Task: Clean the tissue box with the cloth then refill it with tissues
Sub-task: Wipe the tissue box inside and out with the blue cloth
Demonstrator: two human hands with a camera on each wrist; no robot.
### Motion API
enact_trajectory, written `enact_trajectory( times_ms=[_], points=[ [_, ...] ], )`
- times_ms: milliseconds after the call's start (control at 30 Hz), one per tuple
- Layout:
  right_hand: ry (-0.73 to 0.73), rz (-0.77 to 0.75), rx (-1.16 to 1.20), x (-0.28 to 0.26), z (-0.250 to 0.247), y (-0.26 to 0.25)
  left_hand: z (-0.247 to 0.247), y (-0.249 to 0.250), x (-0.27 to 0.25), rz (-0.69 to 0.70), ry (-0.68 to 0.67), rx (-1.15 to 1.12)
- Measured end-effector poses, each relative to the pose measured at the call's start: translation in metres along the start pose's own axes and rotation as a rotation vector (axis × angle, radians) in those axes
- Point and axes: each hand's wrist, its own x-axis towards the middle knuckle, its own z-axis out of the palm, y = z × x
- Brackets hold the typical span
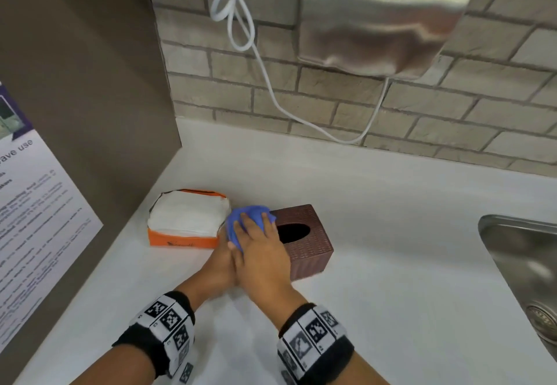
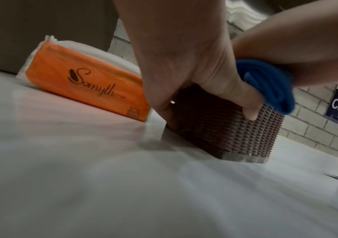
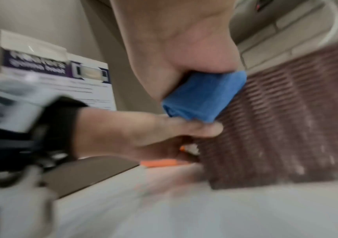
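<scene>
A brown woven tissue box [image 1: 310, 249] stands on the white counter [image 1: 407, 294], its oval slot facing up and dark inside. My left hand [image 1: 221, 264] grips the box's left side; in the left wrist view its thumb [image 2: 249, 111] lies on the near face of the tissue box [image 2: 225, 132]. My right hand [image 1: 256, 234] holds a bunched blue cloth [image 1: 247, 217] against the box's top left corner. The right wrist view is blurred but shows the blue cloth [image 3: 202, 96] under my palm on the tissue box [image 3: 286, 120]. An opened orange pack of white tissues [image 1: 187, 222] lies just left of the box.
A steel sink [image 1: 518, 264] is set into the counter at the right. A metal hand dryer [image 1: 385, 16] hangs on the brick wall, with a white cord [image 1: 271, 92] looping down. A brown side panel with a printed notice [image 1: 36, 203] closes off the left.
</scene>
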Motion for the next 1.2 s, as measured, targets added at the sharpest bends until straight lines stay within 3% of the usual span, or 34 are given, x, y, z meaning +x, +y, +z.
enact_trajectory(
  times_ms=[133,300,367,433,533,633,700,767,833,900,1033,1100,1200],
  points=[
    [-0.054,-0.083,0.014,0.002,-0.019,0.024,0.002,-0.004,-0.002,0.022,-0.023,0.09],
    [-0.008,0.237,-0.061,0.023,-0.045,0.101,0.002,0.001,-0.001,-0.062,0.001,0.072],
    [-0.018,0.285,-0.054,0.025,-0.042,0.087,0.0,0.0,0.001,-0.076,-0.005,0.081],
    [0.003,0.214,-0.074,0.021,-0.029,0.04,0.0,0.004,0.001,-0.033,-0.015,0.094],
    [0.032,0.132,0.14,0.005,-0.013,-0.012,-0.003,0.007,0.0,0.0,-0.066,-0.074],
    [0.067,-0.119,0.026,-0.015,-0.021,0.012,-0.004,-0.001,0.0,-0.016,-0.067,-0.018],
    [0.069,-0.03,-0.01,-0.016,-0.034,0.054,-0.004,-0.003,0.002,-0.024,-0.065,0.068],
    [0.047,0.16,0.002,-0.01,-0.044,0.087,-0.004,-0.001,0.004,-0.039,-0.063,0.081],
    [0.11,0.285,-0.017,-0.002,-0.047,0.086,-0.002,-0.002,0.006,-0.034,-0.054,0.106],
    [0.171,0.244,-0.115,0.001,-0.04,0.049,0.0,0.001,0.006,-0.048,-0.057,0.151],
    [0.099,-0.073,-0.019,-0.011,-0.015,-0.001,0.0,0.004,0.005,-0.014,-0.028,0.003],
    [0.075,-0.07,0.011,-0.012,-0.02,0.027,-0.002,0.004,0.005,-0.018,-0.06,0.047],
    [0.063,0.147,0.063,-0.011,-0.042,0.082,-0.003,0.006,0.005,-0.069,-0.057,0.165]
  ],
)
